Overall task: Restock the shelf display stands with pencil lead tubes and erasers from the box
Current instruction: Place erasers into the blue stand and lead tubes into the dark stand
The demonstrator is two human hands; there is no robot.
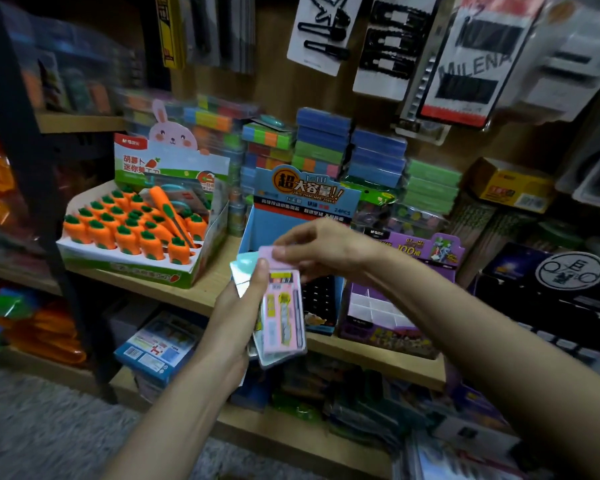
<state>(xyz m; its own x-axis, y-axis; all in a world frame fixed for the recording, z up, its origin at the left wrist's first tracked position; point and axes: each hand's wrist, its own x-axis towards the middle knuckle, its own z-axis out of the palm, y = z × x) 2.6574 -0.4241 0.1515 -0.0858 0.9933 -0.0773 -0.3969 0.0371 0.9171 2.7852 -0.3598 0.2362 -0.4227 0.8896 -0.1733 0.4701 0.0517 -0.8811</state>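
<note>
Left hand (pixel 238 317) gripping pink lead packs (pixel 283 317), right hand (pixel 321 249) pinching top pack, wooden shelf (pixel 205 289) crowded with stationery

Stationery shop, wooden shelf (pixel 208 289) crowded with carrot cutter display box (pixel 142 233), stacked sticky notes (pixel 323 147), carded hair clips (pixel 326 32)

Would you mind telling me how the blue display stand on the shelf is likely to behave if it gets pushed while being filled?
The blue display stand looks like thin card and mostly empty, so it is probably light and may slide on the wooden shelf. Its tall header could make it tip backward. The walls would likely flex under the right hand.
</note>
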